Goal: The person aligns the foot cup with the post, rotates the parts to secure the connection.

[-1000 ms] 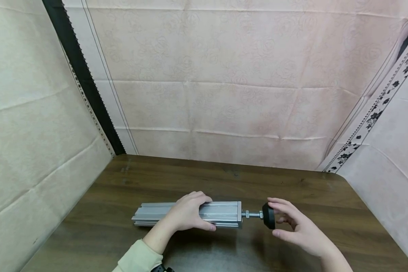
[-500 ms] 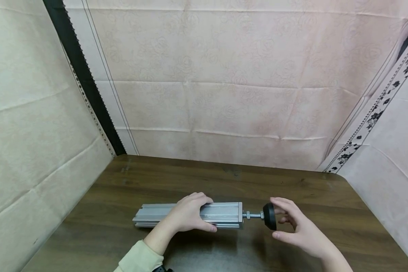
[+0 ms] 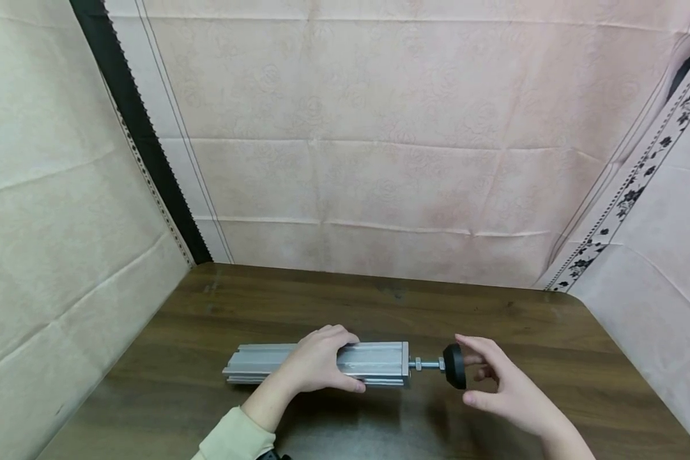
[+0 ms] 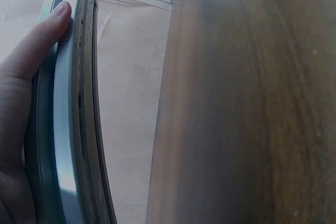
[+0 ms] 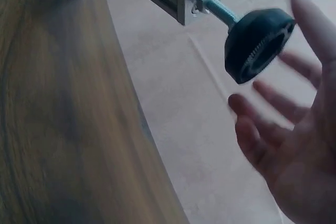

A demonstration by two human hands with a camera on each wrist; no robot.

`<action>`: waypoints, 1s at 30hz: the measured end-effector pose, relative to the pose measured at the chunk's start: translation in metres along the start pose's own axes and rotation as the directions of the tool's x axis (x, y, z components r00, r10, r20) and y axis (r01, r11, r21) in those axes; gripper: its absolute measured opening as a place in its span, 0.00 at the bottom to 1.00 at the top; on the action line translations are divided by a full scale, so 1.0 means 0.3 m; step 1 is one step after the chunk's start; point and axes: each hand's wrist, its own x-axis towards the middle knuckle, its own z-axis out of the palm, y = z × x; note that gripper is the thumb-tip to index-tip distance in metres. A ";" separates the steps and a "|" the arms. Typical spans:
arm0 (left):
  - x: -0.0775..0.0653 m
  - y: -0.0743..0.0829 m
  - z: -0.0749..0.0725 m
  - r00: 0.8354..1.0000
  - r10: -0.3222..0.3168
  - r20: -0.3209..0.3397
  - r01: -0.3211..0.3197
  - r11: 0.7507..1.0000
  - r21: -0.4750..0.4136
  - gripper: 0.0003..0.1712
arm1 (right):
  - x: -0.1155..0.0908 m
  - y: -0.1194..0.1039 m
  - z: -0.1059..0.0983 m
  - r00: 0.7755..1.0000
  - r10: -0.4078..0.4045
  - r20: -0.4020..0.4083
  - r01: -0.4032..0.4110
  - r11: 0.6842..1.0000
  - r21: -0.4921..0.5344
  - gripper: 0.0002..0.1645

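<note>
A silver aluminium extrusion profile point(image 3: 379, 359) lies lengthwise across the head view, above the wooden table. My left hand point(image 3: 322, 361) grips it around the middle, thumb along the near side and fingers over the far side. In the left wrist view the thumb point(image 4: 44, 38) presses on the profile's point(image 4: 65, 108) grooved face. From the plate on the profile's right end sticks a threaded stud point(image 5: 223, 11) with nuts, tipped by a black levelling foot point(image 3: 454, 366). Around the foot's outer face my right hand point(image 3: 503, 386) is spread, thumb apart from it, fingers loosely bent.
The brown wooden table point(image 3: 207, 319) extends under both hands. Pale patterned cloth point(image 3: 379, 160) hangs behind it and at both sides, with a black strip point(image 3: 144, 128) at the left corner. A shadow falls below the profile.
The right hand's thumb and fingers have shifted slightly about the foot, with the thumb now a little farther from it. The left hand and the profile stay almost still.
</note>
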 end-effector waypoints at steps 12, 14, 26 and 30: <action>0.001 0.003 -0.006 1.000 0.014 -0.013 -0.014 1.000 0.013 0.38 | -0.004 0.000 -0.001 0.998 0.059 -0.007 -0.059 0.998 0.018 0.41; 0.002 0.001 -0.005 1.000 0.019 -0.019 -0.018 1.000 0.017 0.38 | -0.005 0.000 -0.003 0.999 0.047 0.005 -0.048 0.999 0.013 0.44; 0.005 -0.001 -0.006 1.000 -0.003 0.004 0.003 1.000 0.002 0.39 | 0.011 -0.001 -0.006 0.989 0.149 0.010 -0.149 0.989 0.025 0.36; 0.005 0.001 -0.008 1.000 0.002 0.002 -0.002 1.000 0.004 0.38 | 0.003 0.001 -0.015 0.996 0.087 0.032 -0.088 0.996 0.030 0.43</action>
